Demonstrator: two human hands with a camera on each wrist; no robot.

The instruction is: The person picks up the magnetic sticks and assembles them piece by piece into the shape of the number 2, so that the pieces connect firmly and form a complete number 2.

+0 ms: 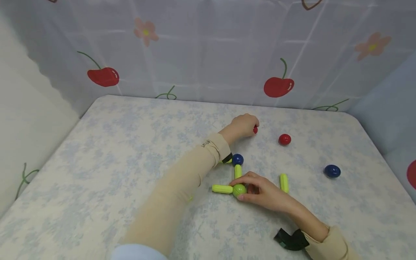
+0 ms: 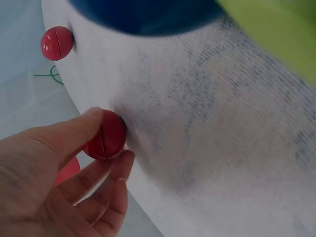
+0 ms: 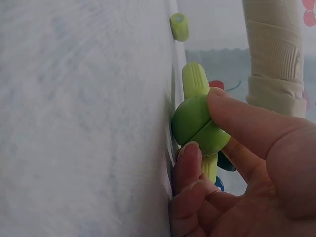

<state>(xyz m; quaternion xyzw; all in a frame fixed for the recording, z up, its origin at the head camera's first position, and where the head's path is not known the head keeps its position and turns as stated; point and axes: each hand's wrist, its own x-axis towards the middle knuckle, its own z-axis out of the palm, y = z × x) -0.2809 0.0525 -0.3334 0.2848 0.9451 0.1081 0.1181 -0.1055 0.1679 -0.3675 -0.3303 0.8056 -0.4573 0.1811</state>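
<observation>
The blue-mottled surface [image 1: 113, 151] is backed by a cherry-printed curtain [image 1: 208, 54]. By the left hand [image 1: 242, 125], near the far edge, a glossy red ball [image 2: 111, 138] is pinched; by the right hand [image 1: 268, 194], farther from it, a green ball [image 1: 239, 190] joined to lime rods [image 1: 222, 189].

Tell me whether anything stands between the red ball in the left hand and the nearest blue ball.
Nothing visible does. Only tabletop shows between the red ball in the left hand and the blue ball; the left cuff lies beside that path, not across it.
</observation>
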